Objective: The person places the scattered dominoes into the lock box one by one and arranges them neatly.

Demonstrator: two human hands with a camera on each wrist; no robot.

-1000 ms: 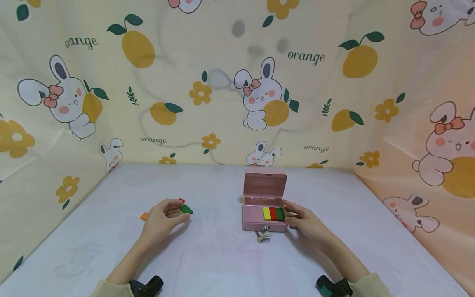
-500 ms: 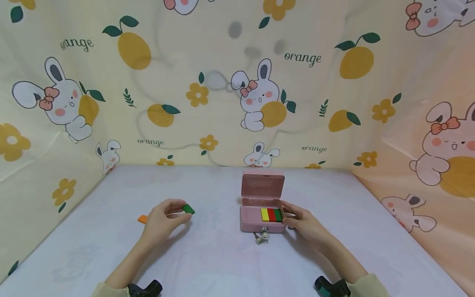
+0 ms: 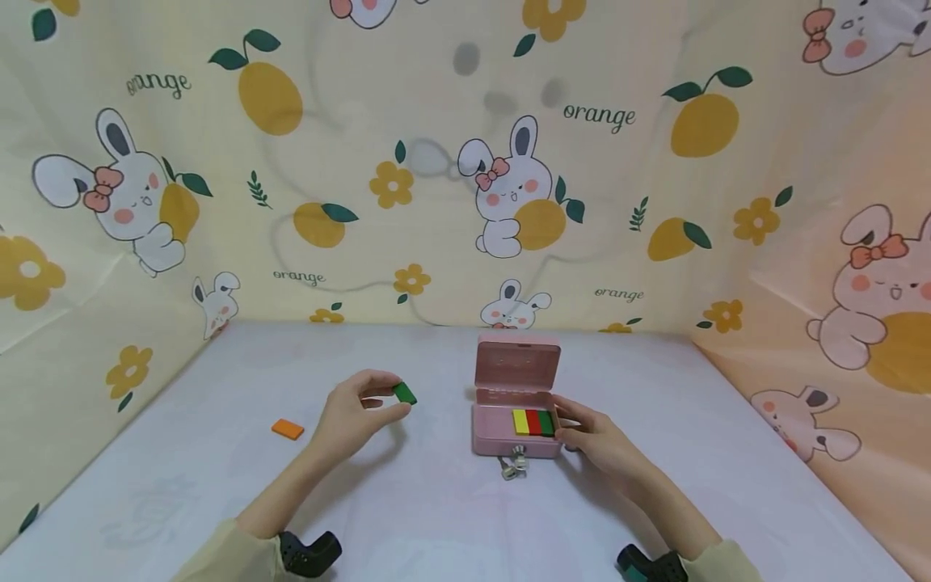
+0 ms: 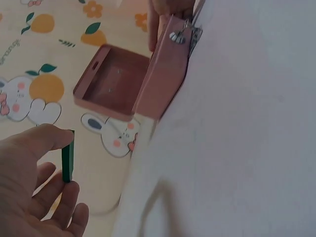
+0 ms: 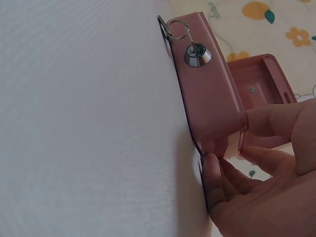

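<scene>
My left hand [image 3: 360,412] pinches a small flat green block [image 3: 405,394] between thumb and fingertips, raised above the table to the left of the box. In the left wrist view, the block [image 4: 68,157] stands edge-on between the fingers. A pink metal cash box [image 3: 494,440] stands with its lid raised. Inside, at its right side, lie a yellow block [image 3: 520,422], a red block [image 3: 534,422] and another green block [image 3: 546,423] side by side. My right hand [image 3: 600,440] grips the box's right side, with fingers at the rim and the thumb low by the bottom corner [image 5: 210,148].
An orange block [image 3: 288,429] lies on the white tabletop at the left. Keys [image 3: 511,467] hang from the lock on the box's front. A cloth printed with rabbits and oranges [image 3: 436,242] walls in the back and sides of the table.
My left hand has moved right and slightly up with the green block, uncovering the orange block. A small red bit behind its fingertips has gone from sight. The right hand stays at the box.
</scene>
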